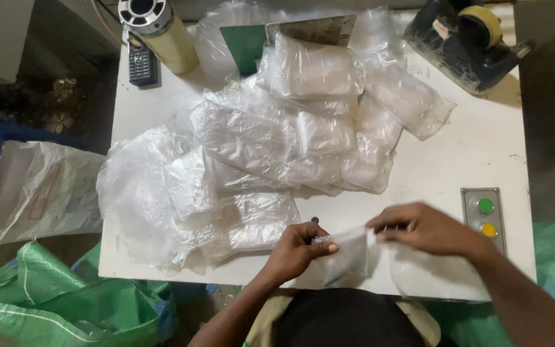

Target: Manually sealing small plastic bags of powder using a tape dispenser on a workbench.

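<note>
My left hand (pixel 298 249) pinches one end of a small clear plastic bag (pixel 349 254) near the front edge of the white table (pixel 470 154). My right hand (pixel 424 226) grips the bag's other end, fingers closed on the plastic. Something small and dark shows inside the bag, too blurred to name. Beyond my hands a heap of clear plastic bags (pixel 271 141) covers the table's middle and left.
A tape dispenser (pixel 467 38) sits at the far right corner. A cream cylinder (pixel 162 32) and a dark handset (pixel 141 64) stand at the far left. A panel with green and yellow buttons (pixel 485 215) is right of my hand. Green sacks (pixel 52 302) and a white sack (pixel 43 189) lie on the floor to the left.
</note>
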